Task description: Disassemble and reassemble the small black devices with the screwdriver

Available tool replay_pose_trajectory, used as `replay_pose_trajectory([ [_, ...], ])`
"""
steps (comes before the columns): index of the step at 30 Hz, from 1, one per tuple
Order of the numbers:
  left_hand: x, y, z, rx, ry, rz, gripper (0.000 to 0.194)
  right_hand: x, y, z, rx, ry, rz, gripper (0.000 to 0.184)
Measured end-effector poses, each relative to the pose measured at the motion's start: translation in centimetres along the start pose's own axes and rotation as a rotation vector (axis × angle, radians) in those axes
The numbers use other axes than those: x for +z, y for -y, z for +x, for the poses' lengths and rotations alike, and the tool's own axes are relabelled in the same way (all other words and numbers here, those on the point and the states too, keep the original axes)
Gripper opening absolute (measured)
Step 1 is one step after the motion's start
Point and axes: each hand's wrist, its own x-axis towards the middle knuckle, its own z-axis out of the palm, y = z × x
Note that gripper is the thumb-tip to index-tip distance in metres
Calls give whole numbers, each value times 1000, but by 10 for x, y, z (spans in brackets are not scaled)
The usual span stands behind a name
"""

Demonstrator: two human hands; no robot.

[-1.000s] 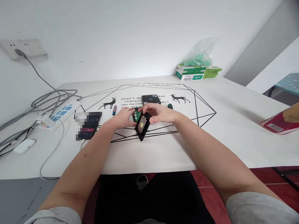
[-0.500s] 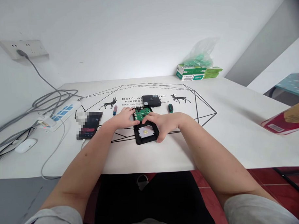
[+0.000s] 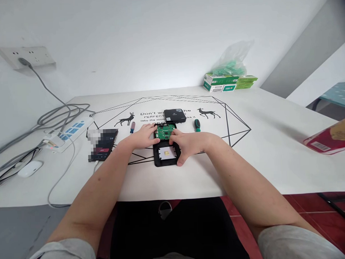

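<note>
A green circuit board (image 3: 164,132) sits in a small black case in front of me. My left hand (image 3: 145,136) grips the case at its left side, thumb near the front corner and fingers at the back. Directly in front of it, a black cover (image 3: 157,160) lies on the table with its inside up, showing a silvery plate (image 3: 163,153) with a small yellowish pad. My right hand (image 3: 190,145) holds the cover by its right side, thumb at the front corner and fingertips near the board.
Behind the board lies a black box (image 3: 174,116). A green-handled screwdriver (image 3: 197,125) is at right, a smaller screwdriver (image 3: 132,127) at left. Farther left are a phone (image 3: 106,145), a power strip (image 3: 73,131) and cables. Green boxes (image 3: 220,82) stand at the back, a red package (image 3: 328,139) far right.
My right hand has turned the black cover from tilted to flat on the table, then shifted it slightly left. My left hand has stayed beside the circuit board.
</note>
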Motion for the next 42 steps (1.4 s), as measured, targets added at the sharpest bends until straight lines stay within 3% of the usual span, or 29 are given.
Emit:
replay_pose_trajectory([
  [17, -5, -4, -3, -5, 12, 14, 90, 4, -6, 4, 22, -72, 25, 70],
  [24, -18, -8, -11, 38, -34, 57, 65, 8, -12, 16, -72, -71, 35, 71],
  [28, -18, -4, -12, -3, -77, 32, 71, 9, -16, 17, -114, -101, 64, 70],
  [31, -15, -1, -11, -17, -87, 16, 87, 7, -23, 21, -223, -209, 135, 62],
  [33, -13, 0, -9, -19, -88, 5, 98, 6, -28, 30, -308, -390, 184, 41],
  [34, -12, 1, -9, -16, -86, 1, 100, 5, -29, 37, -301, -505, 211, 27],
  [36, -11, 1, -8, -10, -79, -6, 101, 5, -28, 55, -219, -633, 259, 28],
  [42, -10, 3, -7, -4, -85, -18, 101, -1, -6, 101, -176, -445, 89, 23],
])
